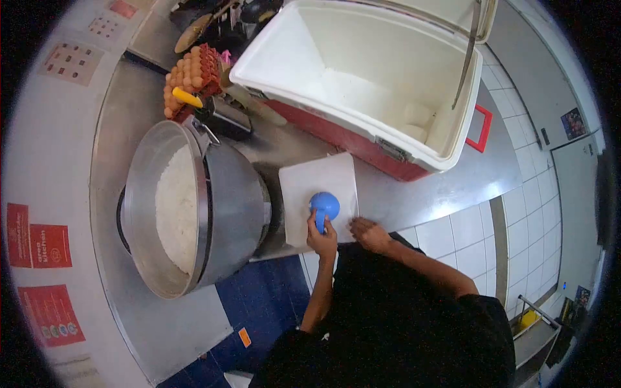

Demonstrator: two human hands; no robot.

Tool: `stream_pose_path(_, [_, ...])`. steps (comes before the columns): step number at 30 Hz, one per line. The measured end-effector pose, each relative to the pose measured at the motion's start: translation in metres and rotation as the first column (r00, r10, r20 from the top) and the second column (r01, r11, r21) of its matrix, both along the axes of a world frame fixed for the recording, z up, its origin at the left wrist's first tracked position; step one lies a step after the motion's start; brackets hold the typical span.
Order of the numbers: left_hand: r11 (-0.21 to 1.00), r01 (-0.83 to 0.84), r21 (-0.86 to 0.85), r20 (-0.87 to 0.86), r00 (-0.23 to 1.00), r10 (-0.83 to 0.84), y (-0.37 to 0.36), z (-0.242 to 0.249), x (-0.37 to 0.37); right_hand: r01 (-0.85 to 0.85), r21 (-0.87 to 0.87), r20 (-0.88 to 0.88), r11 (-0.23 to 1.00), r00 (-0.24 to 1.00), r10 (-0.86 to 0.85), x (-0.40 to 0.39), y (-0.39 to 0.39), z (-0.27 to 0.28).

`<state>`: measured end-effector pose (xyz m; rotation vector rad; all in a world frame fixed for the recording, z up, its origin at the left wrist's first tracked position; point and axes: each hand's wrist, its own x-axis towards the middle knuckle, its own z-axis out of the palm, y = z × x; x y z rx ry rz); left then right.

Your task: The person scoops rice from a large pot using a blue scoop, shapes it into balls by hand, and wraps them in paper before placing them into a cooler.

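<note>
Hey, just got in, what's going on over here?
Someone's left hand grips a blue rounded scoop by its handle, over a white sheet on the metal counter. Their right hand is by the sheet's edge. A big pot of what looks like rice stands to the left, and an open cooler sits behind.

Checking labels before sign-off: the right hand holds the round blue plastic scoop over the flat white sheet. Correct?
Not quite: the head view shows the left hand, not the right hand, holding the round blue plastic scoop over the flat white sheet.
</note>
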<state>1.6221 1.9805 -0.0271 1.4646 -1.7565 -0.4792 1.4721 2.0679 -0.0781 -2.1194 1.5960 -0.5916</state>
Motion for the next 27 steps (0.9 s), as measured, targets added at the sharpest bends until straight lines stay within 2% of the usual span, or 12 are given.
stream_pose_path(10, [0.999, -0.045, 0.005, -0.053, 0.998, 0.045, -0.017, -0.003, 0.000, -0.037, 0.046, -0.016, 0.998, 0.999, 0.038, -0.001, 0.003, -0.004])
stream_pose_path(11, [0.992, -0.025, 0.125, -0.078, 0.996, 0.035, -0.018, -0.001, 0.001, -0.049, 0.051, 0.016, 0.998, 0.999, 0.048, -0.001, 0.003, -0.009])
stream_pose_path(13, [1.000, -0.018, -0.016, -0.115, 0.993, 0.016, -0.021, 0.009, 0.007, -0.068, 0.004, -0.043, 0.998, 0.997, 0.068, -0.004, 0.000, -0.015])
stream_pose_path(15, [0.992, -0.047, -0.120, -0.256, 0.966, 0.015, -0.017, 0.041, 0.018, -0.087, -0.019, -0.095, 0.996, 0.992, 0.084, -0.004, 0.001, -0.011])
stream_pose_path(17, [0.960, -0.144, -0.239, -0.223, 0.971, 0.090, -0.014, 0.140, 0.025, -0.137, 0.083, -0.080, 0.987, 0.986, 0.144, -0.010, -0.005, 0.004])
stream_pose_path(18, [0.871, -0.196, -0.450, -0.177, 0.976, 0.128, -0.025, 0.173, 0.044, -0.156, 0.083, -0.080, 0.984, 0.983, 0.163, -0.010, -0.007, 0.004])
stream_pose_path(20, [0.875, -0.313, -0.370, -0.323, 0.926, 0.195, -0.026, 0.255, 0.068, -0.141, 0.029, -0.073, 0.990, 0.987, 0.143, -0.011, -0.010, 0.003])
stream_pose_path(21, [0.741, -0.335, -0.582, -0.167, 0.941, 0.294, -0.041, 0.296, 0.070, -0.174, 0.030, -0.075, 0.984, 0.982, 0.176, -0.011, -0.012, 0.007])
stream_pose_path(23, [0.840, -0.274, -0.468, 0.119, 0.923, 0.367, -0.066, 0.344, 0.111, -0.103, -0.050, -0.039, 0.993, 0.994, 0.101, -0.010, -0.017, 0.023])
stream_pose_path(24, [0.830, -0.303, -0.469, 0.115, 0.911, 0.397, -0.067, 0.355, 0.121, -0.135, -0.052, -0.042, 0.990, 0.990, 0.133, -0.009, -0.018, 0.031])
stream_pose_path(26, [0.836, -0.253, -0.487, 0.500, 0.704, 0.504, -0.073, 0.372, 0.134, 0.005, -0.063, -0.034, 0.998, 0.999, -0.007, -0.004, -0.026, 0.044])
stream_pose_path(27, [0.772, -0.295, -0.562, 0.229, 0.842, 0.488, -0.070, 0.371, 0.113, -0.002, -0.077, -0.040, 0.997, 0.999, -0.001, -0.004, -0.031, 0.038])
